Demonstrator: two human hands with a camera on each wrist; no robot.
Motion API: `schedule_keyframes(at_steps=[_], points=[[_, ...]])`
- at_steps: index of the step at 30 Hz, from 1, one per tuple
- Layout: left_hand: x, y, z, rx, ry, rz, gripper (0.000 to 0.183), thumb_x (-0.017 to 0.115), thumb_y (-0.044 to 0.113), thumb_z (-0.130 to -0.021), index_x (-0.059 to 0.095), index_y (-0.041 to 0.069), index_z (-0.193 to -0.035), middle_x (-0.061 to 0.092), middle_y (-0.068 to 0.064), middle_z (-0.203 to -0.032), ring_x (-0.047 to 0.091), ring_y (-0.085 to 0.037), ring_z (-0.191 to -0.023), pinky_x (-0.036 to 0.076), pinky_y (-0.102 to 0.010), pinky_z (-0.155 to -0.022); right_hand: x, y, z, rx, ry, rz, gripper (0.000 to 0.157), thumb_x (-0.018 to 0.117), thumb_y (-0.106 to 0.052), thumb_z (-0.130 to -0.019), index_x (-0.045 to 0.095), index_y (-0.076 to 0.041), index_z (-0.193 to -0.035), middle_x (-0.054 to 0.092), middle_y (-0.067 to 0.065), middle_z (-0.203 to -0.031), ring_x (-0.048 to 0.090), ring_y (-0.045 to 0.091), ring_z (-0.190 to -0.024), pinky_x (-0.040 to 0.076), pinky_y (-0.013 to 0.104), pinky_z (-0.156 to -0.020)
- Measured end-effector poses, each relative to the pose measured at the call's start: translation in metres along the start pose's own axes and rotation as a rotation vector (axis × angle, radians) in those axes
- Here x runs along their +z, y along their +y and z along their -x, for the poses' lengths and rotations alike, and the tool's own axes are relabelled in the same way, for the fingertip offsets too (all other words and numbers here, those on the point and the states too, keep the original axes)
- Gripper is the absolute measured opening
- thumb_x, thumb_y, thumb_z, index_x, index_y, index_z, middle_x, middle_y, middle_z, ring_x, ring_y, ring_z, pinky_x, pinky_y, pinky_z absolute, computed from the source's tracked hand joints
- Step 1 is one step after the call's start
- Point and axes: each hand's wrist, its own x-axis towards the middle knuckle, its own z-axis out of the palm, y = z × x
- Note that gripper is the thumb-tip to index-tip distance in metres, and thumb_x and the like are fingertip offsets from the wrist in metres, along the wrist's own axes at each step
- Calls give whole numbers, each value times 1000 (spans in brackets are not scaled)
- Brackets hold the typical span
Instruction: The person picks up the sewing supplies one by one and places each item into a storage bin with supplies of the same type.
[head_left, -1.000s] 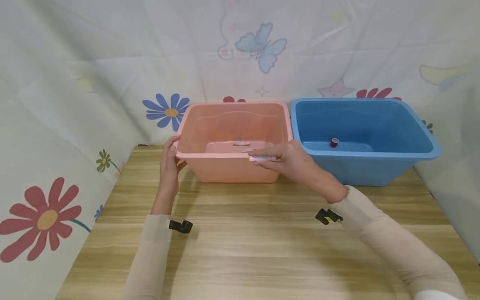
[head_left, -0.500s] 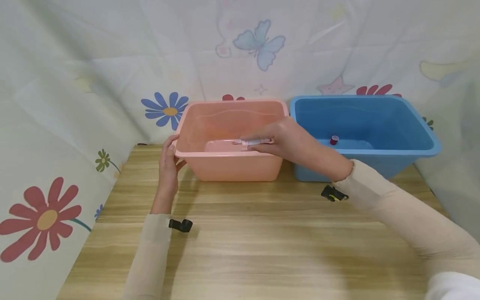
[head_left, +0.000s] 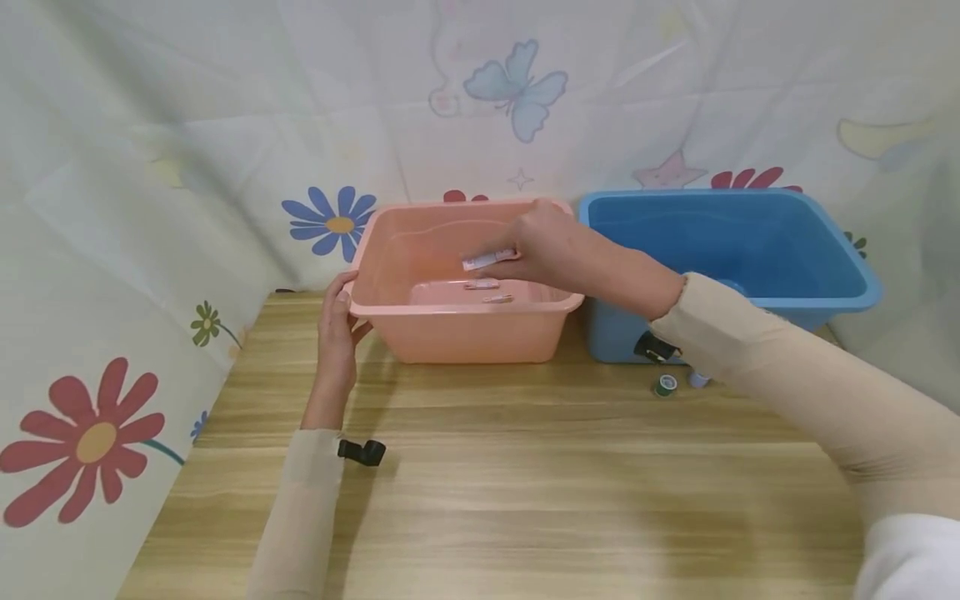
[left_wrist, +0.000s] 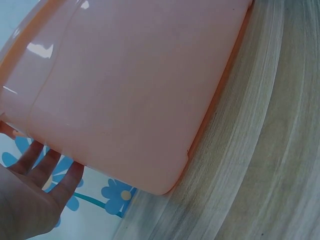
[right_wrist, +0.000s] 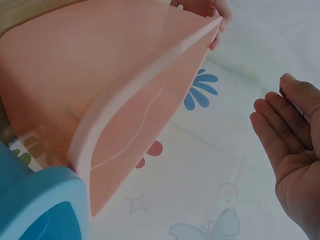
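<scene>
My left hand (head_left: 337, 333) grips the left front corner of the pink bin (head_left: 465, 337), with the thumb at the rim. In the left wrist view its fingers (left_wrist: 66, 185) lie against the bin's outer wall. Over the bin's opening, my right hand (head_left: 557, 250) pinches a small flat white-and-pink strip (head_left: 489, 260) between thumb and fingers. Only a reddish edge of the strip shows in the right wrist view, beside the thumb (right_wrist: 302, 95). Two similar slim pink-and-white pieces (head_left: 482, 284) lie apart on the bin's floor.
A blue bin (head_left: 750, 303) stands right beside the pink one; my right forearm hides part of it. On the wooden table (head_left: 510, 467) in front of it stand a green thread spool (head_left: 665, 385) and a lilac one (head_left: 699, 380). A patterned curtain (head_left: 300, 100) hangs behind.
My right hand has moved from the pink bin's front rim farther back over its opening, carrying the strip. The forearm now covers the red spool and uncovers two spools on the table. My left hand stays.
</scene>
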Motion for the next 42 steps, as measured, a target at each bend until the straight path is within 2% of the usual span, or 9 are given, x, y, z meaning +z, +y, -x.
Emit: schedule_keyframes(at_steps=[5, 9, 12, 17, 23, 28, 33, 36, 42], points=[[0, 0, 1, -8, 5, 2, 43, 40, 41, -107, 49, 25, -146, 50, -6, -146, 53, -36, -130, 50, -37, -94, -2, 8, -12, 53, 13, -49, 32, 81, -21, -88, 77, -16, -119, 78, 3, -103, 75, 15, -81, 56, 31, -80], [0, 1, 1, -13, 8, 9, 42, 41, 40, -107, 49, 26, -146, 50, -6, -145, 54, -35, -130, 50, -37, -94, -2, 16, -25, 77, 42, -65, 30, 80, -22, -89, 78, -17, -118, 78, 4, -90, 67, 13, -62, 46, 27, -65], [0, 1, 1, -6, 3, 14, 43, 40, 40, -107, 49, 25, -147, 50, -7, -146, 53, -36, -131, 50, -38, -94, -4, 23, -34, 101, 56, -67, 29, 79, -24, -90, 77, -18, -118, 78, 4, -93, 60, 11, -59, 40, 23, -57], [0, 2, 1, 4, -1, 30, 44, 40, 38, -108, 49, 23, -147, 50, -10, -146, 53, -38, -131, 49, -40, -95, -4, 35, -45, 142, 71, -103, 28, 76, -27, -93, 77, -20, -120, 76, 0, -111, 61, 9, -63, 38, 22, -58], [0, 1, 1, 3, -1, 37, 44, 40, 39, -107, 48, 23, -148, 49, -9, -146, 53, -36, -131, 49, -39, -95, 1, 49, -54, 189, 79, -134, 26, 75, -29, -94, 78, -21, -118, 77, 0, -109, 56, 13, -56, 34, 25, -56], [-1, -1, 0, 3, -1, 27, 43, 40, 39, -107, 49, 24, -147, 49, -8, -146, 53, -37, -130, 49, -40, -95, 3, 59, -61, 237, 87, -153, 26, 76, -29, -93, 78, -21, -117, 77, -2, -108, 61, 9, -65, 38, 25, -59], [-2, -1, -1, 7, -3, 23, 43, 39, 38, -107, 49, 24, -147, 49, -8, -147, 52, -38, -131, 49, -40, -95, 7, 72, -67, 312, 90, -189, 30, 77, -31, -92, 77, -19, -119, 77, -2, -109, 63, 11, -69, 35, 26, -56], [-2, -1, -1, 5, -3, 27, 44, 40, 38, -107, 49, 23, -147, 49, -8, -147, 53, -38, -131, 49, -41, -95, 12, 81, -70, 372, 71, -202, 31, 78, -30, -91, 77, -19, -120, 77, -1, -109, 65, 10, -78, 38, 26, -57], [0, -2, 0, 1, 2, 35, 44, 40, 40, -107, 49, 24, -147, 49, -7, -147, 54, -35, -130, 49, -39, -95, 23, 99, -72, 440, 15, -188, 33, 75, -27, -93, 75, -16, -124, 76, 2, -113, 66, 14, -105, 51, 27, -79]])
